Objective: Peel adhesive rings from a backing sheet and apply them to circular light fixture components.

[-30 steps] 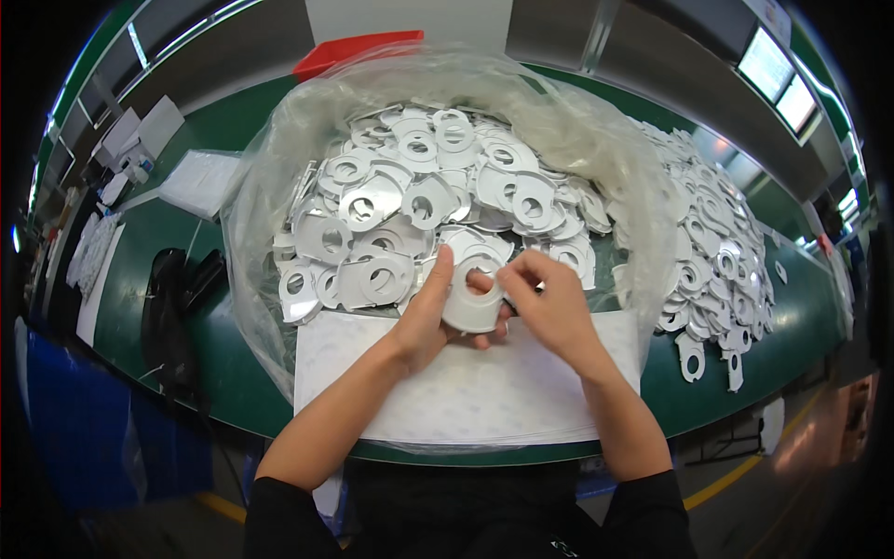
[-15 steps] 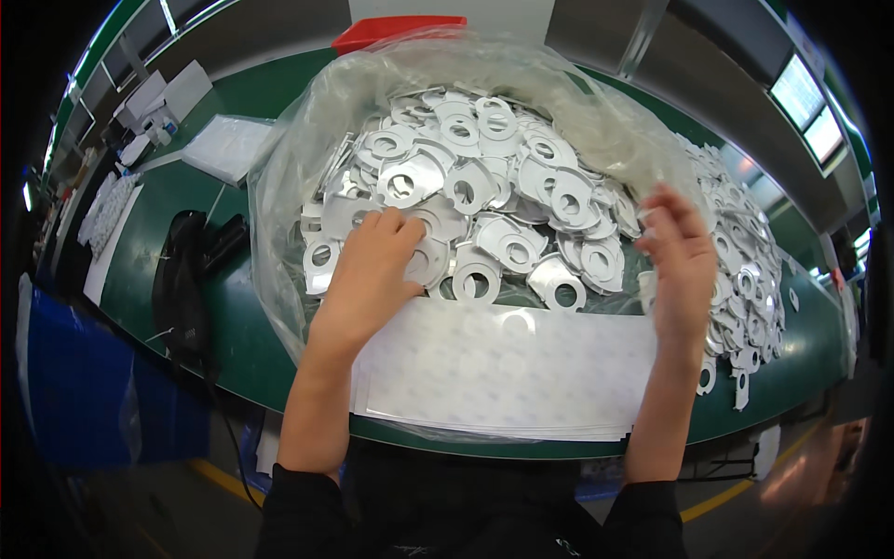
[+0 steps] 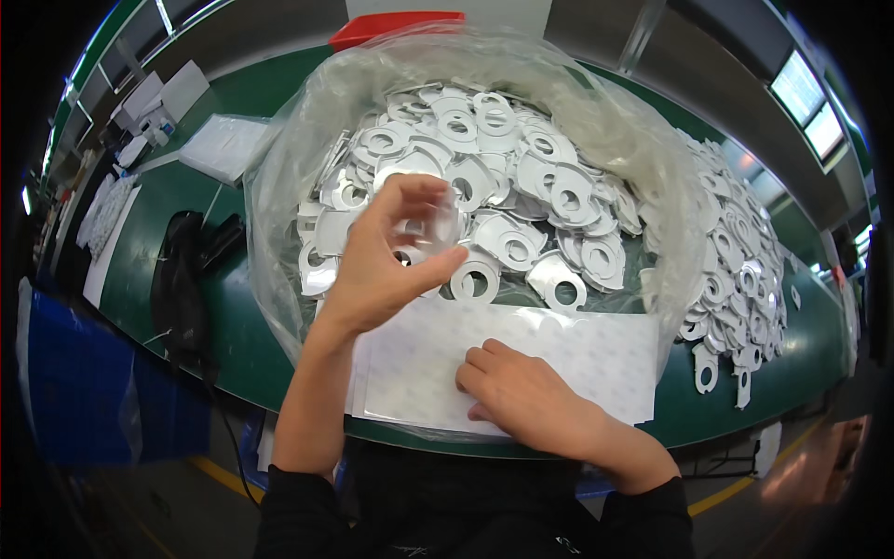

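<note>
My left hand (image 3: 386, 265) is raised over the near edge of a big clear plastic bag (image 3: 307, 140). It pinches a small clear round piece (image 3: 426, 226) between thumb and fingertips. The bag is full of white ring-shaped flat parts (image 3: 503, 177). My right hand (image 3: 526, 396) rests with bent fingers on a white dotted sheet (image 3: 596, 359) lying at the table's near edge. It holds nothing.
A loose pile of the same white ring parts (image 3: 736, 289) lies on the green table (image 3: 233, 326) to the right of the bag. A black object (image 3: 182, 279) sits at the left, with white sheets (image 3: 223, 144) and boxes behind it. A red bin (image 3: 396, 26) stands beyond the bag.
My left hand has lifted out of the bag with a clear round piece in it. My right hand has moved from the right-hand pile down onto the white sheet.
</note>
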